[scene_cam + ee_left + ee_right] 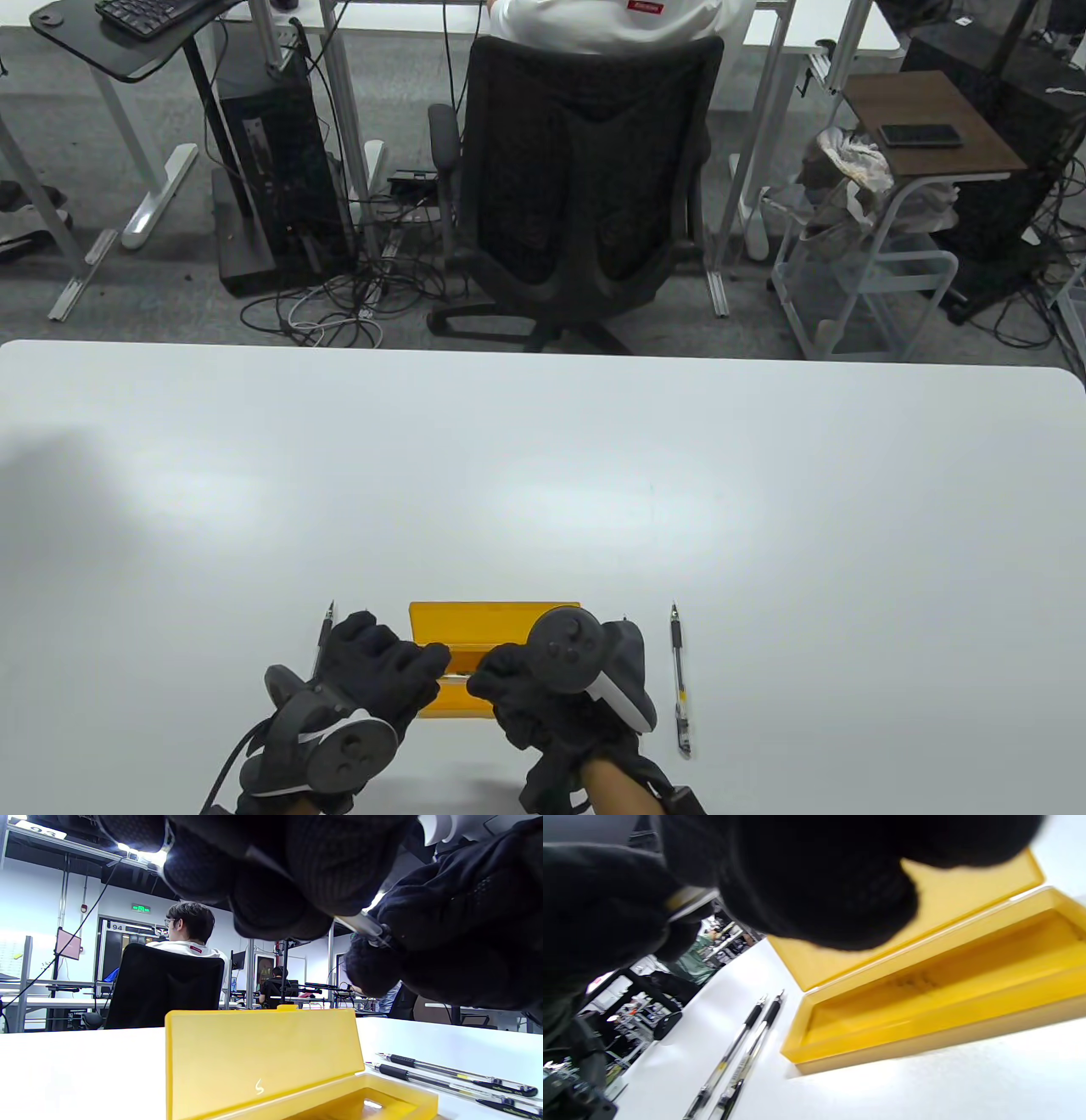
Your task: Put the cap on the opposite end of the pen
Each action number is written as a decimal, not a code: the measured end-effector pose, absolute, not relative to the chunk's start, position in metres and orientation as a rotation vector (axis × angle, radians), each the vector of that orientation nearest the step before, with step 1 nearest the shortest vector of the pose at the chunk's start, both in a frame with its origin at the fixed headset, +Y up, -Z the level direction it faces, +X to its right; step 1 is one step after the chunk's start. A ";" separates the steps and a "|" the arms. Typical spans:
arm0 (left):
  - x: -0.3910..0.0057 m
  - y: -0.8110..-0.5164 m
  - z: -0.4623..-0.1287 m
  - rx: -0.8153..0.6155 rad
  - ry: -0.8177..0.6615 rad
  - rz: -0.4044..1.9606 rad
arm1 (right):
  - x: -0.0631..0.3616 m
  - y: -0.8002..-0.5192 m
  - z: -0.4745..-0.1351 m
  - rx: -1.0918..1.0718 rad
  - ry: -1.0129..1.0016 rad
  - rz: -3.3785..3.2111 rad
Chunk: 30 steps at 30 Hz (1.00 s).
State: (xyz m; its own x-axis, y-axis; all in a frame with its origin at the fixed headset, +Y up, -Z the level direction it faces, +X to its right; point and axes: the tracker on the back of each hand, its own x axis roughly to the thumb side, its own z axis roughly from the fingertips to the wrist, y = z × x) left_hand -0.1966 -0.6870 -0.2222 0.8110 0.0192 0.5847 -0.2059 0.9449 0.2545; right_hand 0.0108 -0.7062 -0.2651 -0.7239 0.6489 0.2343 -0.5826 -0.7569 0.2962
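Both gloved hands meet just above the open yellow pencil case (462,624). My left hand (428,666) grips a clear-barrelled pen (462,676) that lies level between the hands. My right hand (485,679) pinches the pen's right end. In the left wrist view the clear barrel (359,923) runs from my left fingers (275,899) into the right hand (445,921), with a dark piece at the join. I cannot tell whether that piece is the cap. The right wrist view shows a pale bit of the barrel (689,902) under my right fingers (818,891).
The case lid (263,1056) stands open behind the empty tray (937,993). One pen (680,679) lies to the right of the case and another (326,628) to the left. Two pens (454,1077) lie side by side by the case, and a pair (742,1052) shows in the right wrist view.
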 end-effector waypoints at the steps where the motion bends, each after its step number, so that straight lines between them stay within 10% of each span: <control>1: -0.197 -0.687 -0.222 0.321 -0.620 0.110 | 0.009 -0.706 -0.264 0.448 0.271 2.411; 30: -0.216 -0.694 -0.234 0.334 -0.517 0.222 | 0.002 -0.707 -0.269 0.531 0.458 2.586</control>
